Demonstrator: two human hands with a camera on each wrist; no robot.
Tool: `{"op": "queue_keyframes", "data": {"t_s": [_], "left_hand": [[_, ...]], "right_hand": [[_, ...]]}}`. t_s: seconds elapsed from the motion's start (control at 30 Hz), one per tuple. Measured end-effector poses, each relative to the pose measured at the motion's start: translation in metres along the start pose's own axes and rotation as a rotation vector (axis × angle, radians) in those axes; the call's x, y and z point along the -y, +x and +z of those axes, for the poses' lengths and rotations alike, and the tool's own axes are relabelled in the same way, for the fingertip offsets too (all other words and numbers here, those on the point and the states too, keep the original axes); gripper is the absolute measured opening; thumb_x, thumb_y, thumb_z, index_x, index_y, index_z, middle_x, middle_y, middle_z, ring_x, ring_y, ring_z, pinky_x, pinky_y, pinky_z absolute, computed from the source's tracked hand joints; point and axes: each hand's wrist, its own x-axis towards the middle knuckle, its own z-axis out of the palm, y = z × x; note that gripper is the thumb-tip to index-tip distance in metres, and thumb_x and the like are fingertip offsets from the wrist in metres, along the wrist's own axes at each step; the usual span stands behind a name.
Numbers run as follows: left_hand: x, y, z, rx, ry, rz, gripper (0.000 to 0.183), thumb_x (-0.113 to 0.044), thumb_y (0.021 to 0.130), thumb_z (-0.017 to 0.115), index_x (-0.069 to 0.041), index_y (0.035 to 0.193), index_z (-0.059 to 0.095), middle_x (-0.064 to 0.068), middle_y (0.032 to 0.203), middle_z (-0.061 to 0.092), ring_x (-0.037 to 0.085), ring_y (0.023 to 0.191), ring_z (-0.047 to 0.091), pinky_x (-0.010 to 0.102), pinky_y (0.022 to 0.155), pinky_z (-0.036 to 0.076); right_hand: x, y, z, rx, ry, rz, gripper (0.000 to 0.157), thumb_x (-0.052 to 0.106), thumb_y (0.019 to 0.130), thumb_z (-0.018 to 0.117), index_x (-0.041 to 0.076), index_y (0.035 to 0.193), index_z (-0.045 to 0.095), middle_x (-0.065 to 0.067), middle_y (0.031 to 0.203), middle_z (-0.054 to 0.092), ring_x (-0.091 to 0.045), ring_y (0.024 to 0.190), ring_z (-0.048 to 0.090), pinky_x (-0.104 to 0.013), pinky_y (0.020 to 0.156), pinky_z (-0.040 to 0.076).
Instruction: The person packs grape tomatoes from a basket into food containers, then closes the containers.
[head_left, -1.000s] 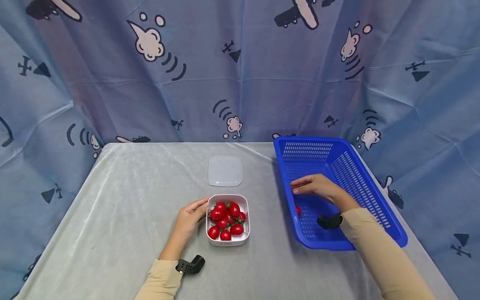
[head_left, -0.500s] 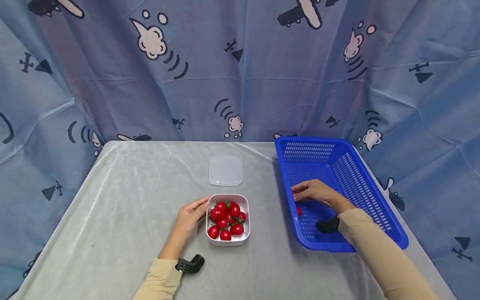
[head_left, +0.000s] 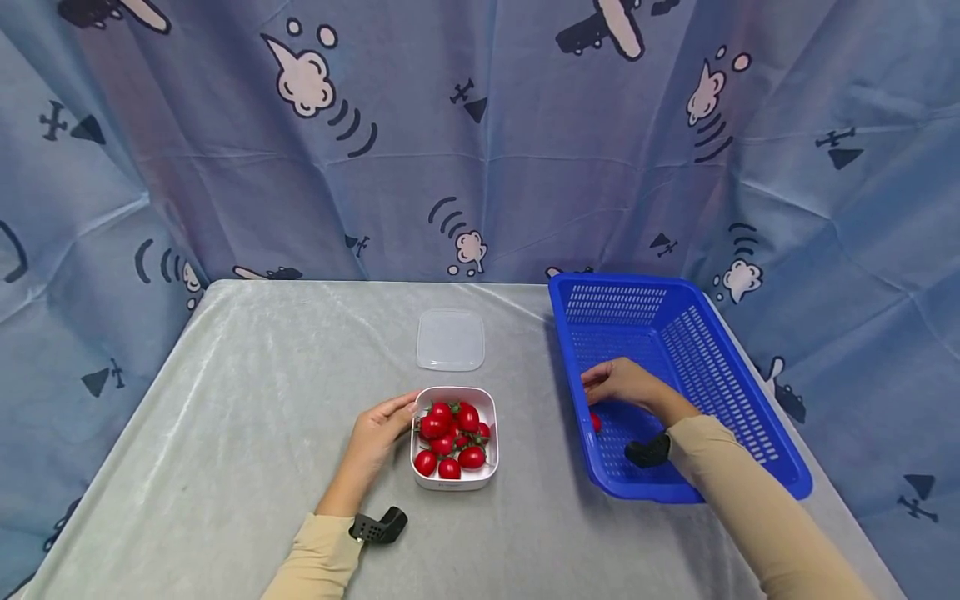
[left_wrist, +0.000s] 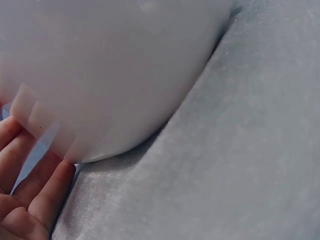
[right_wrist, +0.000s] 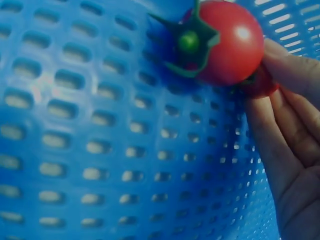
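Observation:
My left hand (head_left: 378,429) rests its fingertips on the left wall of a white square container (head_left: 454,482) filled with several red cherry tomatoes (head_left: 471,457). In the left wrist view, extended fingers (left_wrist: 50,187) touch the container's smooth side (left_wrist: 115,90). Inside the blue basket (head_left: 588,450), my right hand (head_left: 630,385) is at the left wall. The right wrist view shows thumb and fingers pinching a small cherry tomato (right_wrist: 261,84), partly hidden behind a nearer cherry tomato (right_wrist: 232,42) with a green calyx. That nearer one lies on the basket floor.
A clear plastic lid (head_left: 451,340) lies flat behind the white container. The basket stands at the right of the grey-covered table (head_left: 262,375), its raised walls around my right hand. A blue patterned curtain (head_left: 405,167) hangs behind the table.
My right hand has moved slightly down and toward the near end along the basket's left wall, its fingers drawing closer together. The left hand and container stay put.

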Motion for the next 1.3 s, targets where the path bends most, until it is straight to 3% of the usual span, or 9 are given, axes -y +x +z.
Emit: {"op": "queue_keyframes", "data": {"t_s": [0.43, 0.57, 0.67, 0.77, 0.9, 1.1, 1.3], "left_hand": [[0.001, -0.002, 0.0, -0.009, 0.02, -0.025, 0.036, -0.013, 0.096, 0.065, 0.006, 0.126, 0.064, 0.018, 0.126, 0.068, -0.001, 0.099, 0.068, 0.017, 0.091, 0.054], [0.0, -0.002, 0.002, -0.008, 0.021, -0.025, 0.036, -0.013, 0.096, 0.065, 0.006, 0.126, 0.064, 0.017, 0.126, 0.068, -0.002, 0.099, 0.067, 0.017, 0.091, 0.054], [-0.002, -0.001, 0.002, -0.012, 0.034, -0.013, 0.036, -0.013, 0.096, 0.064, 0.005, 0.126, 0.064, 0.018, 0.127, 0.068, -0.002, 0.1, 0.067, 0.017, 0.092, 0.054], [-0.002, 0.0, 0.001, -0.016, 0.04, -0.016, 0.034, -0.013, 0.096, 0.064, 0.004, 0.126, 0.065, 0.018, 0.127, 0.068, -0.001, 0.1, 0.067, 0.017, 0.092, 0.054], [-0.001, 0.0, 0.0, -0.012, 0.049, -0.03, 0.035, -0.015, 0.096, 0.065, 0.003, 0.126, 0.066, 0.016, 0.127, 0.068, -0.002, 0.101, 0.067, 0.017, 0.092, 0.054], [-0.003, 0.002, 0.0, -0.002, 0.037, -0.003, 0.036, -0.013, 0.097, 0.063, 0.007, 0.127, 0.063, 0.02, 0.127, 0.067, -0.003, 0.099, 0.066, 0.016, 0.092, 0.053], [-0.004, 0.001, -0.001, -0.003, 0.033, -0.01, 0.036, -0.012, 0.097, 0.063, 0.007, 0.128, 0.062, 0.021, 0.128, 0.066, -0.004, 0.099, 0.066, 0.015, 0.092, 0.053]], "right_hand": [[0.005, -0.001, 0.001, -0.031, -0.035, 0.025, 0.044, 0.003, 0.081, 0.077, -0.017, 0.117, 0.063, -0.01, 0.1, 0.075, -0.004, 0.08, 0.067, -0.025, 0.078, 0.06], [0.012, -0.009, -0.01, -0.08, -0.028, 0.039, 0.049, 0.015, 0.084, 0.079, -0.008, 0.124, 0.064, -0.01, 0.107, 0.076, -0.007, 0.088, 0.07, -0.033, 0.09, 0.059], [0.022, -0.014, -0.019, -0.115, -0.024, 0.05, 0.051, 0.025, 0.087, 0.078, -0.001, 0.129, 0.064, -0.008, 0.113, 0.075, -0.01, 0.096, 0.07, -0.045, 0.103, 0.053], [0.03, -0.019, -0.024, -0.145, 0.0, 0.048, 0.056, 0.029, 0.087, 0.077, 0.001, 0.133, 0.061, -0.007, 0.118, 0.073, -0.009, 0.099, 0.07, -0.05, 0.107, 0.048], [0.039, -0.03, -0.024, -0.173, 0.06, 0.029, 0.06, 0.031, 0.089, 0.076, 0.002, 0.138, 0.057, 0.0, 0.121, 0.07, -0.005, 0.1, 0.067, -0.043, 0.105, 0.052], [0.058, -0.044, -0.014, -0.207, 0.151, -0.04, 0.057, 0.026, 0.088, 0.077, 0.002, 0.136, 0.059, 0.02, 0.104, 0.07, -0.002, 0.098, 0.067, -0.02, 0.089, 0.056], [0.081, -0.055, 0.004, -0.204, 0.181, -0.081, 0.045, 0.022, 0.087, 0.077, 0.008, 0.129, 0.066, 0.02, 0.104, 0.07, -0.004, 0.1, 0.067, -0.018, 0.088, 0.055]]}}
